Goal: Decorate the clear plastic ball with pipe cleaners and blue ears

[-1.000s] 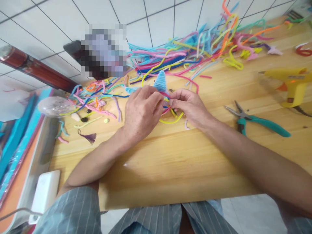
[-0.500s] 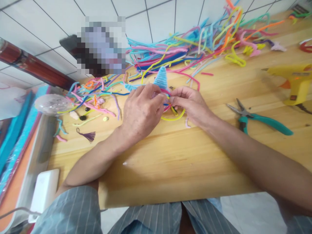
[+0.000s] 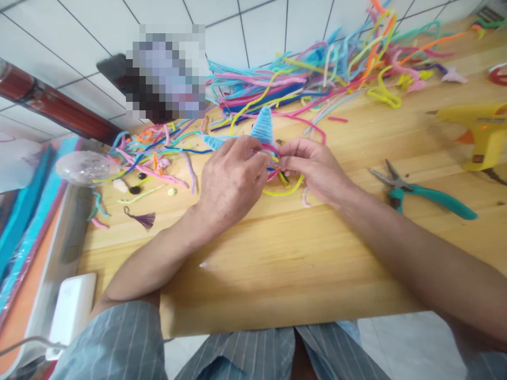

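At the lower left of the frame lies a white block [image 3: 73, 311] with a cable. Right of it and higher up, a dark purple tassel [image 3: 146, 220] rests on the wooden table [image 3: 245, 279], below scattered pipe cleaners [image 3: 174, 181]. Near the centre, the left hand [image 3: 235, 184], fingers curled in, grips a multicoloured pipe-cleaner piece [image 3: 273, 172]; its fingertips are partly hidden. A light-blue wound cone [image 3: 263, 126] points up just above the piece. The right hand [image 3: 312, 169] pinches the piece's right side, thumb and index finger close together. A pipe-cleaner heap [image 3: 261, 82] spreads from upper centre to upper right. Teal-handled needle-nose pliers [image 3: 439, 198] lie open at right, below a yellow glue gun [image 3: 489, 126].
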`<move>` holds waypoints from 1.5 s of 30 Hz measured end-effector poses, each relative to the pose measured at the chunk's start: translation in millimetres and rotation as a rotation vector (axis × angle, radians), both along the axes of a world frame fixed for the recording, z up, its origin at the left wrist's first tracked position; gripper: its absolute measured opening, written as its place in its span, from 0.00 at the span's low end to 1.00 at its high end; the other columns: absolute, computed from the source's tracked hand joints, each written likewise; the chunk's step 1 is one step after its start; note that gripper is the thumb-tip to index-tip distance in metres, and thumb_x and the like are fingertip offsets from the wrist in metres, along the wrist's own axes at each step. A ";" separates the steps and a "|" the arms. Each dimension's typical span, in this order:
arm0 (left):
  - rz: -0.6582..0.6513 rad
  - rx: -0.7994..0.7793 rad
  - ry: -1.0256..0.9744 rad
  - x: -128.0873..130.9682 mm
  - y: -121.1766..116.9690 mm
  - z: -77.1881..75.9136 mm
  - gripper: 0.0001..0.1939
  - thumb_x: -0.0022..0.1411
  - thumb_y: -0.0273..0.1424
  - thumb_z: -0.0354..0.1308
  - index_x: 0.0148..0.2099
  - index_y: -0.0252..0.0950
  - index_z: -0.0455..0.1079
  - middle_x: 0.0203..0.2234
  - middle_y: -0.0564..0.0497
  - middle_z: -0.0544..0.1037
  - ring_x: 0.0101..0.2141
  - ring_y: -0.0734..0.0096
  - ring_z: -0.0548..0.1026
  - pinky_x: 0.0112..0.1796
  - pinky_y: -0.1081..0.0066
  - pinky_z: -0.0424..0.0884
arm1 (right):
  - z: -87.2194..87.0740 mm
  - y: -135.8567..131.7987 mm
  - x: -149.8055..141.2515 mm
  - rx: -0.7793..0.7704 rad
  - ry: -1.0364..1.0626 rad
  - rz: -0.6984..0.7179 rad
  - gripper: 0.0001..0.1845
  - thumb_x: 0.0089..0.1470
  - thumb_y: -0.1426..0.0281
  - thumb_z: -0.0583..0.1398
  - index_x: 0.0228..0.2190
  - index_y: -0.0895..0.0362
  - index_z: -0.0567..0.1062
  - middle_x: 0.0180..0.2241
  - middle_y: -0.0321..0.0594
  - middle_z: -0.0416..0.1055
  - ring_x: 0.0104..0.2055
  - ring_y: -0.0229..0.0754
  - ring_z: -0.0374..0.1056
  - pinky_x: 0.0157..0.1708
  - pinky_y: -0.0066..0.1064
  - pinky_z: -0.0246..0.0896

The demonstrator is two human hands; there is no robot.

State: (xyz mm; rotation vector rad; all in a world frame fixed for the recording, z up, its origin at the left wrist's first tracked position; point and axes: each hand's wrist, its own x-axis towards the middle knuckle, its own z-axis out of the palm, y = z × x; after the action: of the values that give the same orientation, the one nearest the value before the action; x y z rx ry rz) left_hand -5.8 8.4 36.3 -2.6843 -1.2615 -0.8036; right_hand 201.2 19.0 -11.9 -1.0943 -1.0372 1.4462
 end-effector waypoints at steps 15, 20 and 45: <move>-0.010 0.002 0.108 -2.2 -0.5 6.1 0.12 0.81 0.31 0.54 0.46 0.41 0.79 0.53 0.42 0.85 0.50 0.54 0.82 0.50 0.50 0.80 | -5.7 -2.5 -5.1 0.071 -0.048 -0.020 0.10 0.52 0.66 0.76 0.33 0.51 0.80 0.32 0.32 0.80 0.33 0.38 0.73 0.34 0.32 0.71; -0.021 0.012 0.063 -1.1 -1.5 4.3 0.11 0.81 0.31 0.55 0.47 0.44 0.79 0.52 0.44 0.85 0.50 0.55 0.82 0.50 0.50 0.80 | -3.7 -2.1 -5.2 0.059 -0.045 -0.012 0.08 0.54 0.71 0.73 0.33 0.51 0.80 0.31 0.31 0.80 0.31 0.36 0.72 0.32 0.31 0.68; -0.083 -0.064 0.079 -11.0 9.1 12.4 0.11 0.81 0.32 0.53 0.54 0.40 0.77 0.49 0.44 0.84 0.51 0.58 0.82 0.54 0.58 0.78 | -2.5 2.4 -7.1 0.151 -0.164 -0.022 0.10 0.51 0.68 0.73 0.32 0.51 0.78 0.28 0.30 0.75 0.30 0.37 0.67 0.32 0.33 0.64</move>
State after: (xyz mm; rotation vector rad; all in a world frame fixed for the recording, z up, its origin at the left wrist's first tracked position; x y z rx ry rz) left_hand -16.8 17.6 48.7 -2.8053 -1.1856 -0.6688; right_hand 194.2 21.3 -14.4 -1.1248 -1.2257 1.2550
